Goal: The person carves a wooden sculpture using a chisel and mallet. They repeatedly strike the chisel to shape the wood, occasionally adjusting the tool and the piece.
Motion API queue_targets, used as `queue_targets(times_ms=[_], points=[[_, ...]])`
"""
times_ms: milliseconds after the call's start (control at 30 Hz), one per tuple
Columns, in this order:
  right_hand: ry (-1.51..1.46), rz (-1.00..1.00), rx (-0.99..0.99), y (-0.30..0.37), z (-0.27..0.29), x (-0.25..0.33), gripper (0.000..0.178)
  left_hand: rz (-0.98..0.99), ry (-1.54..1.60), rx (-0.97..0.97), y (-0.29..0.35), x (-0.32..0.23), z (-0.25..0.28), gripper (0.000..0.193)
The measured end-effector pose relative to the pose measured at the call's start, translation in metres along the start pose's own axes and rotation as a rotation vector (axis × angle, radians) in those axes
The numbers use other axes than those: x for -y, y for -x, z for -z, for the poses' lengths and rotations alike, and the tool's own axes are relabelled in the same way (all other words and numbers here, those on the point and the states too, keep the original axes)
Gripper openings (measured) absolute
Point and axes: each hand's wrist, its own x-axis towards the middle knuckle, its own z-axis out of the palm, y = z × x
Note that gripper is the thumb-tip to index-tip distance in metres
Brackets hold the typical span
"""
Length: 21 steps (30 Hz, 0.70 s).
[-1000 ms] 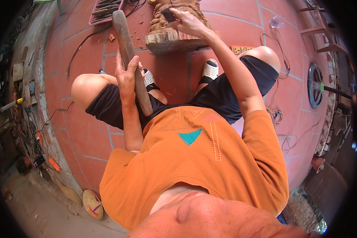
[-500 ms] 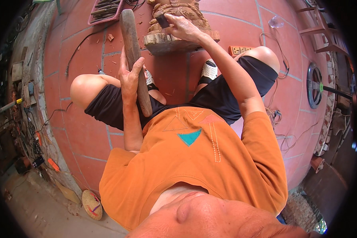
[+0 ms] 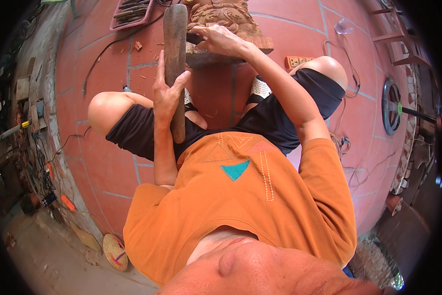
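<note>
A long, thick brown wooden stick (image 3: 175, 44) stands nearly upright in my left hand (image 3: 167, 96). It lies between the thumb and the fingers, with one finger stretched up along its side. Farther forward, my right hand (image 3: 220, 40) is at the near face of a carved wooden figure (image 3: 226, 17). Its fingers are bent round a small dark piece (image 3: 195, 38), mostly hidden, whose kind I cannot make out. Under the carving is a thick wooden base (image 3: 260, 44). The upper end of the stick comes just left of the base.
Upper left, a pink tray (image 3: 147, 12) holds several slender tools. Wood chips (image 3: 138, 45) and a black cable (image 3: 100, 51) lie on the red tiles. An orange power strip (image 3: 295, 62) is by my right knee, a clear plastic item (image 3: 343, 27) beyond. A chair (image 3: 400, 37) stands far right.
The stick has tipped more upright, its top moving right. My right hand has come slightly nearer and lower, turning the dark piece so that less of it shows.
</note>
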Motion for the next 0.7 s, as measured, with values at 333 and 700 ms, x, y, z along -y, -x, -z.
queue_targets(times_ms=[333,700], points=[[-0.012,0.047,-0.045,0.000,-0.003,-0.005,0.052,-0.089,0.271,-0.258,0.004,-0.014,-0.003,0.069],[0.290,0.002,-0.292,0.007,0.015,-0.046,0.035,0.117,0.183,0.022,0.001,0.015,0.005,0.075]])
